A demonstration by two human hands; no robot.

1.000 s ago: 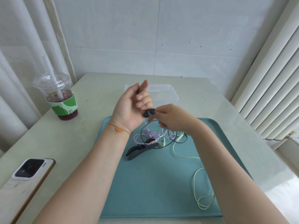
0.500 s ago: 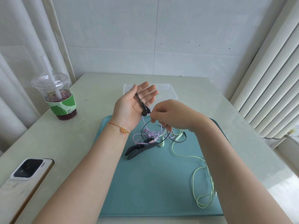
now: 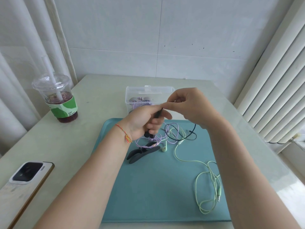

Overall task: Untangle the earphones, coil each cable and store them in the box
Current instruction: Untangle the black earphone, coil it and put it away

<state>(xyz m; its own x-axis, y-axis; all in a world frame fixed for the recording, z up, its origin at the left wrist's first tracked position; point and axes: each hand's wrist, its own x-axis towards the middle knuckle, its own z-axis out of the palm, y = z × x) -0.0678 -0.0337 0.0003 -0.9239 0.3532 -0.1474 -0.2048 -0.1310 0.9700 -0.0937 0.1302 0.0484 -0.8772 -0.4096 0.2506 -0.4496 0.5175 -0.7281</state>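
My left hand grips the black earphones, its fingers curled round the cable, with the two black earbuds hanging below the palm. My right hand pinches the black cable just above the left fingers; the rest of it loops down onto the teal tray. A purple earphone cable lies tangled with the black loop and with the green earphones, whose cable trails to the right. The clear box stands behind the tray and holds a coiled purple item.
A dark two-pronged tool lies on the tray under the tangle. A lidded drink cup with a straw stands at the left, a phone near the front left edge. Blinds hang at the right.
My left hand turned over from palm up and curled its fingers round the black cable. My right hand rose and moved right, drawing the black cable up out of the tangle.
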